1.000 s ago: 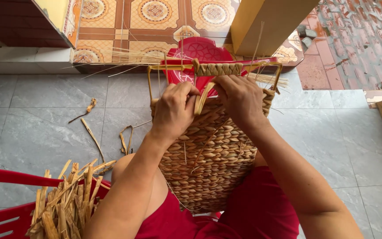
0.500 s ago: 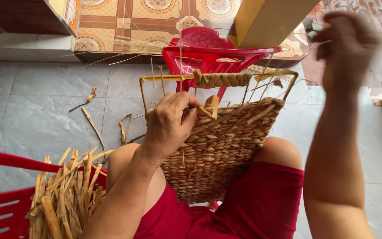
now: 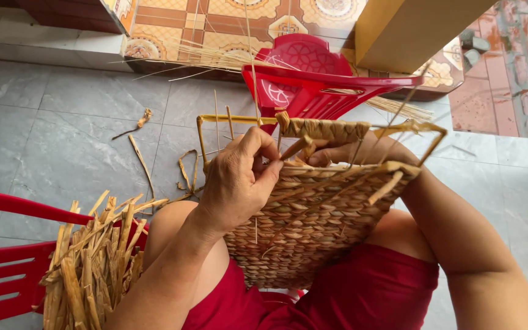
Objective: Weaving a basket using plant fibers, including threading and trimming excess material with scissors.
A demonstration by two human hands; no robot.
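Half-woven basket (image 3: 313, 226), resting on the person's lap, its open wire frame (image 3: 215, 120) rising beyond the fingers. Left hand (image 3: 239, 180): fingers closed, pinching a flat straw strand (image 3: 294, 146) at the working edge. Right hand (image 3: 337, 153): tucked behind the woven rim and largely hidden by it; whether its fingers are closed cannot be told. A braided band (image 3: 322, 128) wraps the top bar just above both hands.

Likely faults: the dry strand may split or snap if bent too sharply at the pinch, and the weave may loosen if the pinch slackens; the thin upright stakes (image 3: 392, 116) beside the right hand could bend under side pressure.

Containers: the basket appears to hold nothing. A bundle of cut straw (image 3: 90, 256) lies on a red chair (image 3: 7, 263) to the left of the left hand; loose scraps (image 3: 139, 153) lie on the tiled floor (image 3: 62, 110) beyond. A second red chair (image 3: 313, 79) stands past the frame.
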